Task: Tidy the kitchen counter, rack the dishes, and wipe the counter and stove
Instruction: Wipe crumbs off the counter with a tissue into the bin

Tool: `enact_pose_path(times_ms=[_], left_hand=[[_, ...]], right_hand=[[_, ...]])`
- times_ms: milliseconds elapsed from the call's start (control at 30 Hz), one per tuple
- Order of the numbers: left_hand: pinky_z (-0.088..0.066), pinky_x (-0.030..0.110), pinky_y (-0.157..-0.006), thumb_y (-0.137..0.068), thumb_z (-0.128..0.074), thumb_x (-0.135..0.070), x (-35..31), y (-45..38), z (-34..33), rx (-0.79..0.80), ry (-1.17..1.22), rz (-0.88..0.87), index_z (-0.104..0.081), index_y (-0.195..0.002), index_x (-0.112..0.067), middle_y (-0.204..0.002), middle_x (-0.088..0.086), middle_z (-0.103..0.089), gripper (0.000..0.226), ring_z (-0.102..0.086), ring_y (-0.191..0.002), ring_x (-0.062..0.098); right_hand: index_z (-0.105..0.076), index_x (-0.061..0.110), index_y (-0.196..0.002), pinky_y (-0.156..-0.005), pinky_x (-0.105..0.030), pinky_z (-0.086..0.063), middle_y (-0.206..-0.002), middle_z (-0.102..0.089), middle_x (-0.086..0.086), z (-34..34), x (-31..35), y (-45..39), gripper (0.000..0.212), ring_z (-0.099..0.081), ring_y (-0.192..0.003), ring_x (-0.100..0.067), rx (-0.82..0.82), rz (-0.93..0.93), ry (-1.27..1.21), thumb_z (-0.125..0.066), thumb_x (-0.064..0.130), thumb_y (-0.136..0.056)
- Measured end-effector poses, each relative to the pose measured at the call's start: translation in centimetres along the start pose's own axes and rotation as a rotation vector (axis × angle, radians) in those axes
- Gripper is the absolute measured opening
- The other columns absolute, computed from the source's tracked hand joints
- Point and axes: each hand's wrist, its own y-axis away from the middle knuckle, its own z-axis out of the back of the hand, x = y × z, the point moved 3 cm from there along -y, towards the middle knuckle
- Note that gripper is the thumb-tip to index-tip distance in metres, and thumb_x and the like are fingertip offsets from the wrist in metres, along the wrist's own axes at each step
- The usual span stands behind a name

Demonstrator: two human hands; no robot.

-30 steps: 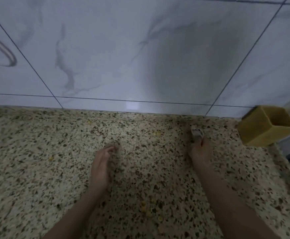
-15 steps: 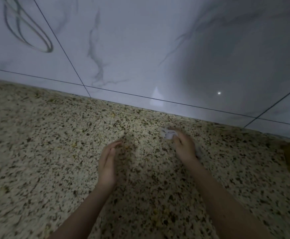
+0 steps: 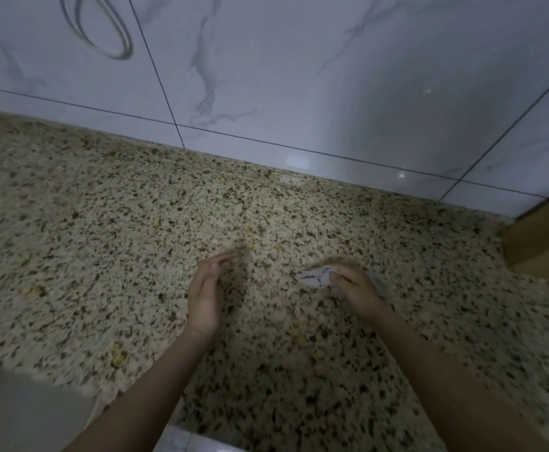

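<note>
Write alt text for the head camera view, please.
A person's right hand presses a crumpled white cloth on a speckled granite counter, while the open left hand stands edge-down beside it. A tan box sits far right.

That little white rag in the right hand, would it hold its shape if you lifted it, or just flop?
Probably flop: the white rag looks crumpled and folded where the right hand bunches it. It likely weighs little, being small and thin. Pushed across the speckled counter, it would likely drag and bunch up, not roll.
</note>
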Motion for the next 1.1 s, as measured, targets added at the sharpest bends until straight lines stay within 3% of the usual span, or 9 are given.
enact_pose_path(times_ms=[100,167,300,367,567,667,800,933,1100], left_hand=[[-0.034,0.037,-0.109,-0.101,-0.034,-0.019,0.6,2.3,0.9,0.018,0.009,0.010,-0.062,-0.113,-0.009,-0.122,-0.002,-0.058,0.032,-0.050,-0.119,0.011],[-0.036,0.034,-0.104,-0.101,-0.036,-0.023,0.7,4.3,1.8,0.025,0.031,0.024,-0.063,-0.113,-0.012,-0.120,-0.009,-0.060,0.032,-0.052,-0.116,0.003],[-0.039,0.018,-0.095,-0.101,-0.036,-0.022,0.9,7.3,3.8,0.021,0.025,0.009,-0.065,-0.109,-0.021,-0.114,-0.020,-0.061,0.030,-0.053,-0.110,-0.009],[-0.040,0.009,-0.086,-0.101,-0.036,-0.019,0.9,8.5,4.9,0.007,0.049,0.005,-0.065,-0.108,-0.022,-0.111,-0.022,-0.062,0.030,-0.055,-0.105,-0.012],[-0.037,0.026,-0.098,-0.102,-0.033,-0.021,1.6,11.3,7.6,-0.018,0.059,0.045,-0.062,-0.117,-0.012,-0.118,-0.012,-0.060,0.034,-0.052,-0.114,0.000],[-0.041,0.021,-0.091,-0.101,-0.033,-0.018,1.6,11.3,8.4,-0.057,0.088,0.053,-0.062,-0.114,-0.012,-0.117,-0.009,-0.061,0.033,-0.054,-0.107,-0.007],[-0.042,0.021,-0.086,-0.101,-0.034,-0.019,2.1,9.5,9.1,-0.086,0.098,0.080,-0.065,-0.107,-0.021,-0.111,-0.014,-0.062,0.031,-0.056,-0.102,-0.010],[-0.038,0.029,-0.098,-0.101,-0.034,-0.017,2.3,6.9,9.0,-0.109,0.118,0.085,-0.064,-0.102,-0.027,-0.111,-0.014,-0.063,0.032,-0.054,-0.114,0.006],[-0.045,0.016,-0.086,-0.101,-0.034,-0.017,1.4,3.8,9.0,-0.126,0.128,0.053,-0.065,-0.102,-0.023,-0.101,-0.020,-0.068,0.032,-0.059,-0.101,-0.006]], right_hand=[[-0.065,0.032,-0.096,-0.081,-0.026,-0.048,-0.101,-0.060,0.018,-0.2,-1.0,3.4,0.023,-0.057,-0.095,-0.006,-0.019,-0.030,-0.072,-0.045,0.021,-0.099],[-0.063,0.041,-0.097,-0.082,-0.025,-0.048,-0.104,-0.060,0.023,-0.5,-1.4,6.3,0.027,-0.058,-0.099,-0.006,-0.049,-0.022,-0.107,-0.045,0.021,-0.100],[-0.056,0.018,-0.129,-0.106,-0.044,-0.040,-0.137,-0.051,0.001,-2.1,-2.3,9.9,0.035,-0.046,-0.128,-0.021,-0.105,-0.071,-0.155,-0.039,0.029,-0.101],[-0.057,0.026,-0.129,-0.106,-0.042,-0.041,-0.138,-0.052,0.007,-3.0,-2.1,11.5,0.034,-0.045,-0.128,-0.017,-0.169,-0.078,-0.209,-0.039,0.031,-0.101],[-0.045,0.016,-0.139,-0.103,-0.038,-0.038,-0.140,-0.049,-0.009,-6.8,-2.4,14.4,0.042,-0.048,-0.119,-0.021,-0.540,-0.179,-0.174,-0.034,0.032,-0.102],[-0.041,0.011,-0.141,-0.110,-0.038,-0.031,-0.145,-0.044,-0.010,-9.1,-1.6,14.3,0.045,-0.040,-0.133,-0.027,-0.710,-0.253,-0.113,-0.032,0.031,-0.102],[-0.050,0.013,-0.135,-0.102,-0.028,-0.032,-0.137,-0.054,-0.008,-11.2,0.1,13.0,0.039,-0.047,-0.127,-0.026,-0.870,-0.204,-0.073,-0.033,0.026,-0.102],[-0.052,0.012,-0.134,-0.110,-0.038,-0.034,-0.136,-0.055,-0.008,-13.9,2.5,10.6,0.038,-0.047,-0.128,-0.024,-0.892,-0.179,-0.123,-0.036,0.023,-0.101],[-0.056,0.018,-0.130,-0.108,-0.039,-0.036,-0.134,-0.057,-0.004,-17.1,6.0,5.8,0.034,-0.049,-0.126,-0.022,-0.849,-0.149,-0.183,-0.041,0.022,-0.100]])
